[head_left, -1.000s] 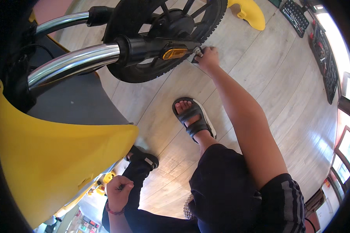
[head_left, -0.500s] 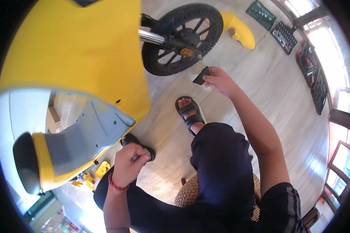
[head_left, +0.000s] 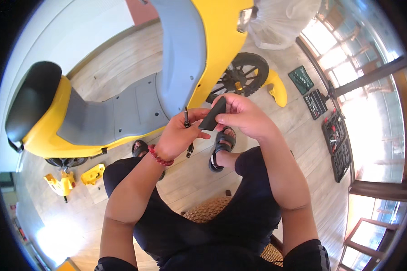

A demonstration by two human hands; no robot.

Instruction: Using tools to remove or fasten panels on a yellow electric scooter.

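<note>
A flat black rectangular piece [head_left: 214, 114] is pinched between the thumb and fingers of my right hand [head_left: 243, 115], above the floor in front of my knees. My left hand [head_left: 178, 133] is close beside it, its fingers at the piece's lower end; whether they grip it I cannot tell. A slim dark metal tool [head_left: 186, 118] is held in my left hand, one end poking up above the fingers and another part showing below the palm. Its exact kind is not clear. Beyond my hands stands a yellow and grey scooter [head_left: 135, 106] with a black seat [head_left: 38, 101].
The scooter's front wheel [head_left: 244, 77] has a curved yellow part [head_left: 278, 90] beside it. Open tool cases [head_left: 314, 104] line the right side near the windows. Loose yellow parts [head_left: 93, 174] lie at left. A translucent plastic bag [head_left: 276, 25] is at the far end.
My right hand has drawn the black piece back from beside the front wheel. My left hand has risen to meet it. The view has shifted, showing more of the scooter and floor.
</note>
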